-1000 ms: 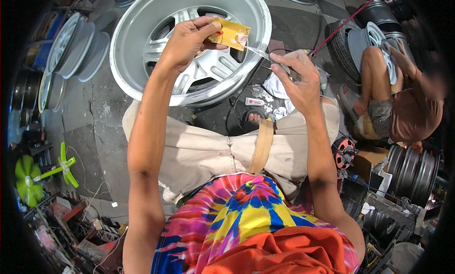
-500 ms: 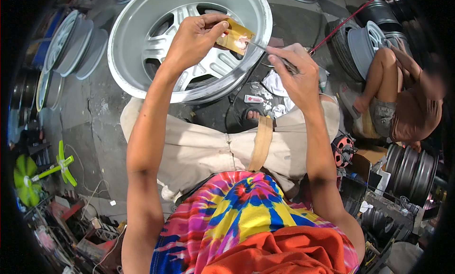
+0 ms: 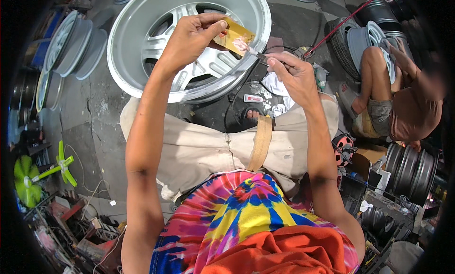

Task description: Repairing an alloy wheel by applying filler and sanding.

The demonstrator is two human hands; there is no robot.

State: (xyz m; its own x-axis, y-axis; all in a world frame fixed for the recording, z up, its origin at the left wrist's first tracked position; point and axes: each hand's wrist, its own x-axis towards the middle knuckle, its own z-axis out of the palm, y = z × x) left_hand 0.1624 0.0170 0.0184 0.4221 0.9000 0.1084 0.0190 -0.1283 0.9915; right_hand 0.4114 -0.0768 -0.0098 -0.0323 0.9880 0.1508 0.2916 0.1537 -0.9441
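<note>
My left hand (image 3: 193, 41) pinches a small yellow card (image 3: 235, 29) by its left end, over the large silver wheel rim (image 3: 117, 61). A smear of pale pink paste (image 3: 241, 43) lies on the card. Between the thumb and fingers of my right hand (image 3: 295, 77) is a narrow spatula (image 3: 259, 54). Its tip meets the paste at the card's lower right edge and carries some of it. Part of its handle is hidden by my fingers. Past the rim's near edge lies a white and red tube (image 3: 253, 98).
White cloth (image 3: 275, 84) and white scraps lie on the floor beside the rim. At right, another person (image 3: 407, 101) sits by a silver wheel (image 3: 359, 49) and a tyre (image 3: 339, 39). More rims (image 3: 92, 53) stand at left, near a green fan (image 3: 27, 179). A red hose (image 3: 348, 20) runs at upper right.
The spatula has turned in my right hand, and its tip now carries pink paste. My right hand has shifted slightly down. The other person's hand has moved over the wheel.
</note>
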